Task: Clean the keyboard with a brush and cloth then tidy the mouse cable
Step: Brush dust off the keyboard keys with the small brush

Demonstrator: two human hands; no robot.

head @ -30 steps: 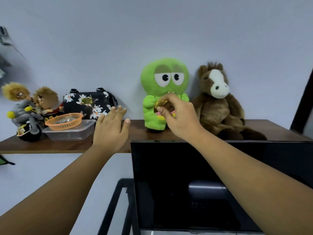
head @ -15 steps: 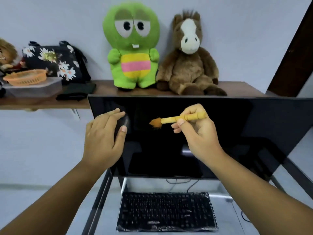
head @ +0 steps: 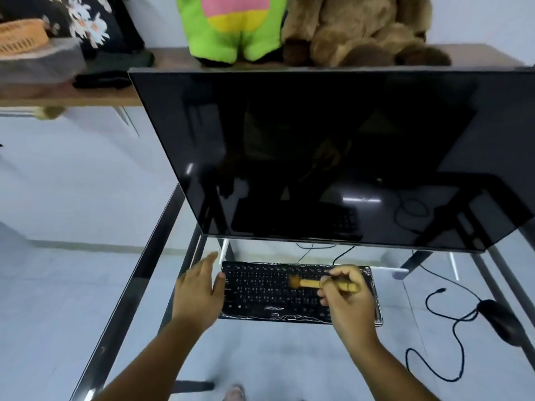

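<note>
Fingers of the right hand (head: 347,302) gripped the brush (head: 321,283) over the keyboard (head: 269,290); left hand (head: 199,290) lay spread wide; key letters were too blurry to read.

Head view. Black keyboard (head: 292,290) lies low in the frame, centre, on a glass desk (head: 289,351), below a dark monitor (head: 333,151). Right hand (head: 348,302) grips a yellow-handled brush (head: 324,283), bristles pointing frame-left over the keys; contact with the keys cannot be judged. Left hand (head: 199,293) is spread, fingers apart, at the keyboard's left edge. Black mouse (head: 500,321) sits at lower right, its cable (head: 451,337) lying in loose loops. Plush toys line the shelf (head: 69,99) along the top.
</note>
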